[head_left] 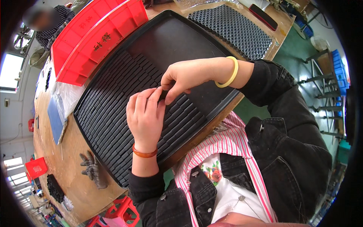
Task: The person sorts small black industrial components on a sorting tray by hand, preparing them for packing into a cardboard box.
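Over a large black tray (pixel 227 99) both my hands meet, fingertips touching. My left hand (pixel 145 109), with an amber bangle at the wrist, has its thumb and fingers drawn together. From the right comes my right hand (pixel 189 77), a pale yellow bangle on its wrist, its thumb and forefinger pinched against the left fingertips. Whatever sits between them is dark and mostly hidden; I cannot make out what it is. Small black oblong pieces (pixel 102 109) lie side by side in close rows beneath my hands, covering the tray's left and near part.
A red plastic crate (pixel 81 56) stands beyond the tray on the left. At the far right are a block of packed round metallic pieces (pixel 230 30) and a phone (pixel 262 17). A grey glove (pixel 92 170) and blue board (pixel 56 119) lie left; another person (pixel 56 22) is behind.
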### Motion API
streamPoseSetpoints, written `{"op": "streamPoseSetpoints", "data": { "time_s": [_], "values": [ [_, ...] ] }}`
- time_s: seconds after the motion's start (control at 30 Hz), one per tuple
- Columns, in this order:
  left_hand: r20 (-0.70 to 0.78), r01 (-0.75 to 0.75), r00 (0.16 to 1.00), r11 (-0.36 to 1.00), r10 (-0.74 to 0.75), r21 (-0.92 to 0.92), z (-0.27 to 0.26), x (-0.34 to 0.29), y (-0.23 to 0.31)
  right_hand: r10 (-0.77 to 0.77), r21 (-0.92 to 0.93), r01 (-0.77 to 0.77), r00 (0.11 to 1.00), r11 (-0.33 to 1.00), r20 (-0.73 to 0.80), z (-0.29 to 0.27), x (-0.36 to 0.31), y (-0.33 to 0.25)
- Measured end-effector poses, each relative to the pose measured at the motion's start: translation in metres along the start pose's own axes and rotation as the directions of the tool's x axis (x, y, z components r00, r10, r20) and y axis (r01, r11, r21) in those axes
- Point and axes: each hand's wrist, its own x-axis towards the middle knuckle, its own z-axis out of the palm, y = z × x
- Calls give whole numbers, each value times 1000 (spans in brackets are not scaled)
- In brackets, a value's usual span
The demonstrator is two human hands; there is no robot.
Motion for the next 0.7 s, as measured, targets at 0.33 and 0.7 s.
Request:
{"op": "streamPoseSetpoints", "data": {
  "time_s": [0.33, 0.7],
  "values": [
    [-114, 257, 952, 944, -284, -205, 2, -3, -5, 67, 857, 66, 991, 510, -116, -4, 6, 28],
    [72, 491, 853, 746, -517, -449, 8, -5, -4, -41, 635, 205, 964, 745, -264, 5, -1, 12]
  ]
}}
